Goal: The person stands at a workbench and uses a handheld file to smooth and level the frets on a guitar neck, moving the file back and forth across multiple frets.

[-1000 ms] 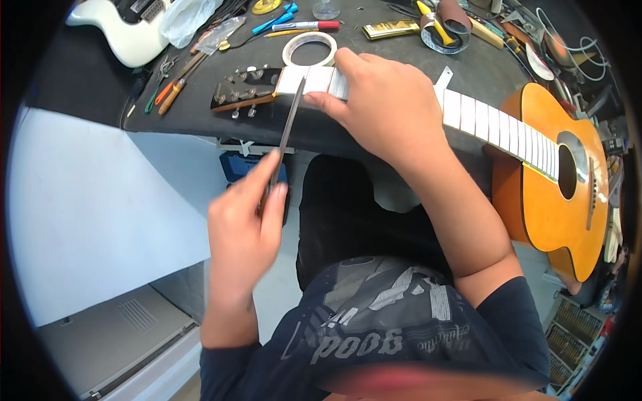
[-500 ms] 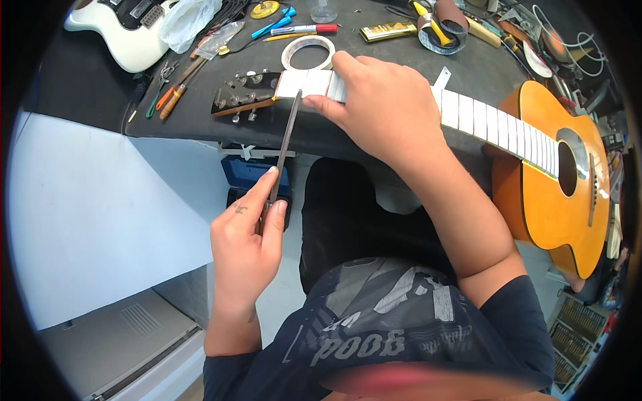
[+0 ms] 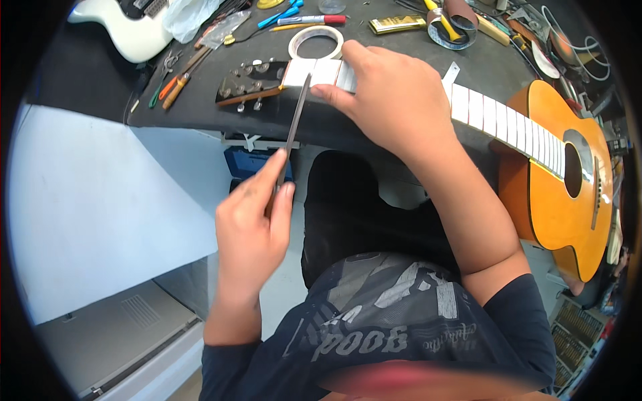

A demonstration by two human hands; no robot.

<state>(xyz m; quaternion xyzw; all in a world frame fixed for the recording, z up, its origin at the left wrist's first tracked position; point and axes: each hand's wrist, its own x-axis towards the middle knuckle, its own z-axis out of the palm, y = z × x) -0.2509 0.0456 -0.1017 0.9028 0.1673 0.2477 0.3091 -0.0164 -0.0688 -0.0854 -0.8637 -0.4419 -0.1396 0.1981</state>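
An acoustic guitar with an orange-brown body lies across the bench edge, its neck running left to a dark headstock with metal tuners. White tape strips cover the fretboard between the frets. My left hand is closed around the handle end of a slim metal file. The file's tip rests over the taped fretboard close to the headstock. My right hand wraps over the neck, thumb near the file's tip, hiding the middle frets.
Behind the headstock lies a roll of masking tape. Pliers and screwdrivers are at the left, beside a white guitar body. Markers, a yellow packet and a sandpaper roll lie farther back. A blue case sits below the bench.
My left hand has pushed the file slightly farther forward across the fretboard. My right hand keeps its hold on the neck. The whole view has shifted a little.
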